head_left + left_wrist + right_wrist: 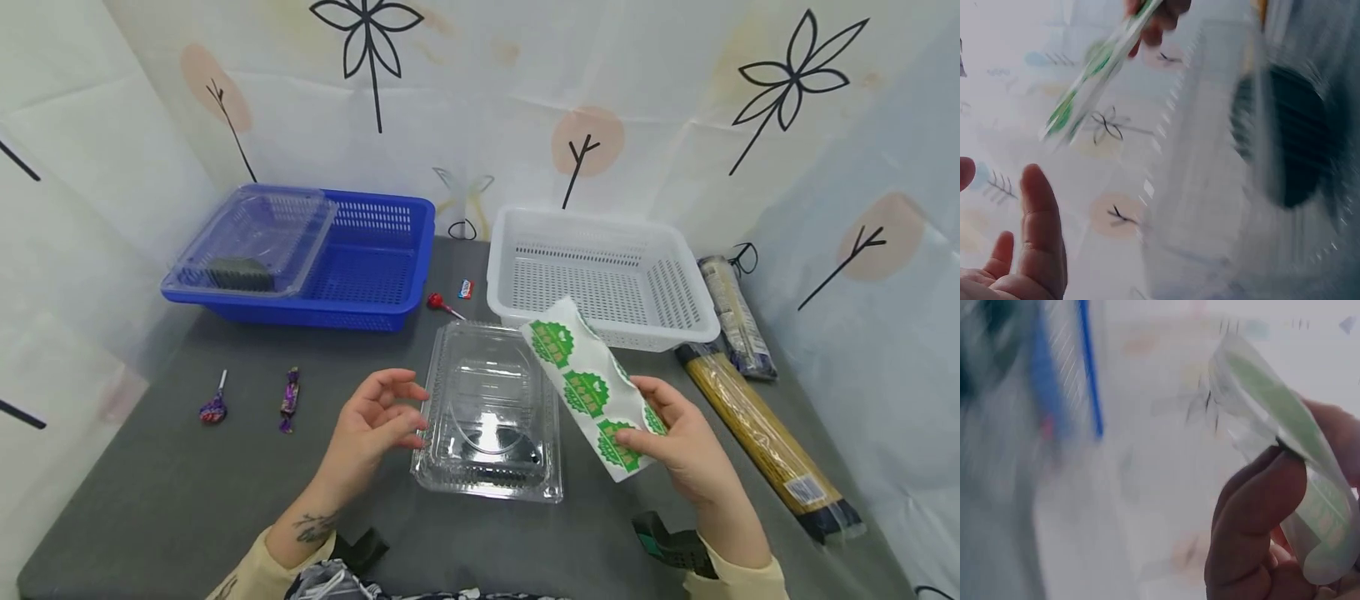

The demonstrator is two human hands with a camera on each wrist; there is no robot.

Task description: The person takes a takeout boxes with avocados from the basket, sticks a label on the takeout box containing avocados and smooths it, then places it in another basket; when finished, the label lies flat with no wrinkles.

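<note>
My right hand pinches a white sheet of stickers between thumb and fingers. Round green labels with yellow print run along the sheet, which tilts above the table. In the right wrist view the sheet curves between the fingers. Just left of a clear plastic clamshell box, my left hand has its fingers loosely bent and holds nothing. The box lies closed on the table between both hands. In the left wrist view the left fingers stand apart from the sheet.
A blue basket at back left bears another clear box. Behind the clamshell stands a white basket. Noodle packs lie at right. Lollipops, a purple-wrapped candy and a small red-blue packet lie about.
</note>
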